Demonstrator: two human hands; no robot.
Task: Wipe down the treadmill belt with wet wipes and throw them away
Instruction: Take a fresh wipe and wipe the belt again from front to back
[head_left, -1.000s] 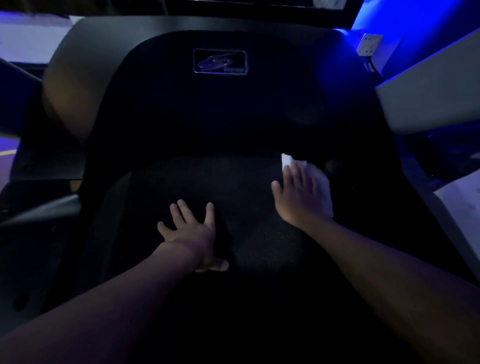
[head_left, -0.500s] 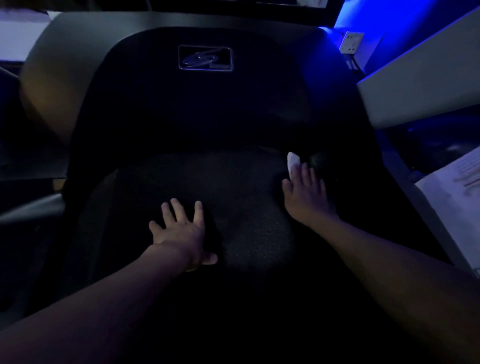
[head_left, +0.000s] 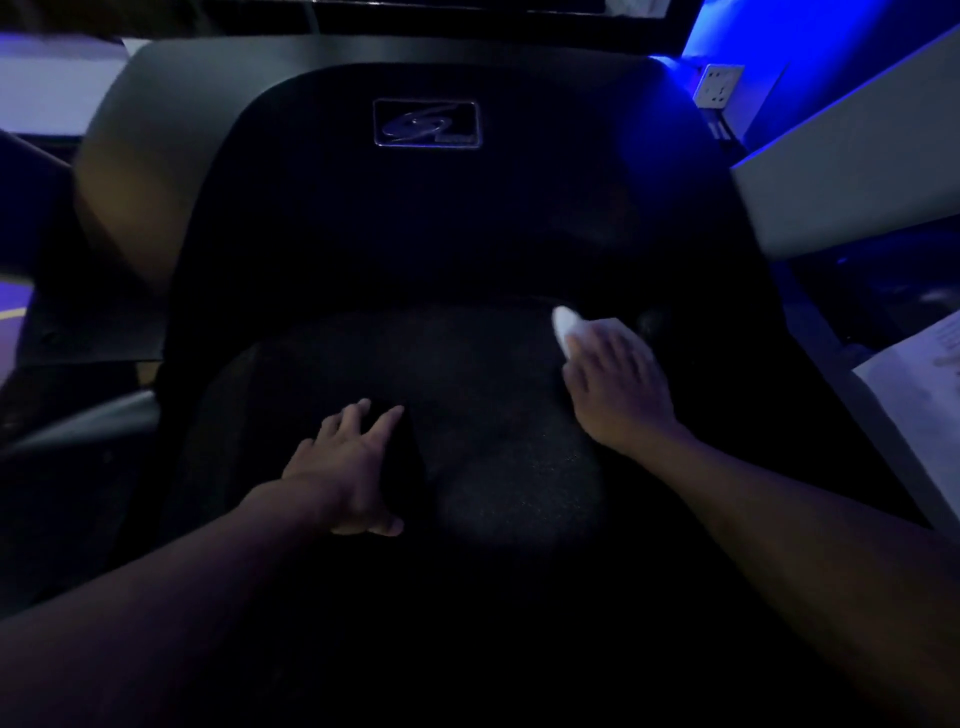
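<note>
My right hand (head_left: 618, 389) presses the wet wipe (head_left: 565, 323) onto the treadmill belt (head_left: 493, 467), fingers straight — its exposed end points away from me — left hand (head_left: 348, 462) splayed flat

Count, approx: 2 grips, i.e. left grip (head_left: 348, 467) + right grip (head_left: 618, 395). 1 white wet wipe (head_left: 563, 322). 1 treadmill belt (head_left: 493, 467). 1 logo badge (head_left: 426, 123) beyond belt's far edge. 1 wall socket (head_left: 719, 85). 1 printed sheet (head_left: 914, 395) off belt's right edge.
</note>
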